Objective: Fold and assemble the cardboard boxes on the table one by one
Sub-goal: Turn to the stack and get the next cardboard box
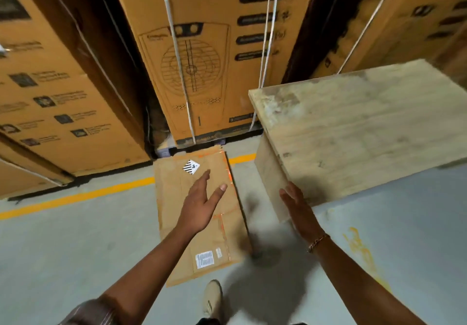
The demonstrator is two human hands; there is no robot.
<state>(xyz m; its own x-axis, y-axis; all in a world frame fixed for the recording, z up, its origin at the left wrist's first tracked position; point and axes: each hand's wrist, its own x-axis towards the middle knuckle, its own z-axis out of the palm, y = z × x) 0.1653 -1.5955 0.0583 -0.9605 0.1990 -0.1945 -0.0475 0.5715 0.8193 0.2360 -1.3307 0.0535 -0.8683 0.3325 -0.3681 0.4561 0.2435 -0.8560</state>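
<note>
Left hand (201, 204) above the box (174, 198) and right hand (300, 208) by the counter (353, 127), fingers (205, 178) spread, empty; card looks light and bendy, so grip a long edge

A smooth grey concrete floor (63, 249) fills the lower view, crossed by a painted yellow line (83, 194) that runs along the foot of tall brown shipping cartons (50, 97). The middle carton (209, 4) bears a line drawing of a fan and is bound with white straps (180, 72). Dark gaps separate the stacks. At right stands a pale, scuffed wooden desk (366, 127), with faded yellow floor markings (358, 244) near it.
</note>
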